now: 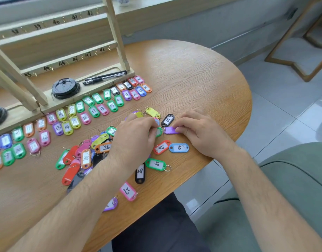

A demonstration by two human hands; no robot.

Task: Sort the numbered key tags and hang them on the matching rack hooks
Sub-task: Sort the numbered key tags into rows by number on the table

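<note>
Rows (94,110) of tags numbered up to 24 are laid in order along the rack (118,42) base, on the table (193,79). No tag is seen hung; the hooks (97,11) in view, marked up to 48, are bare. A mixed pile (87,153) is left mid-table.

- Purple tag (169,130), blank side up, is pinched at one end by the right hand (200,131).
- Left hand (136,135) is curled over a green tag (158,132); its grip cannot be told.

Sorting is judged roughly half done, hanging not begun.

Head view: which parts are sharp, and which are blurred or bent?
In the head view, black tag 36 and blue tag 30 read sharply; the left-edge tags smear; the rack uprights lean from wide-angle distortion; light is soft, shadows faint.
</note>
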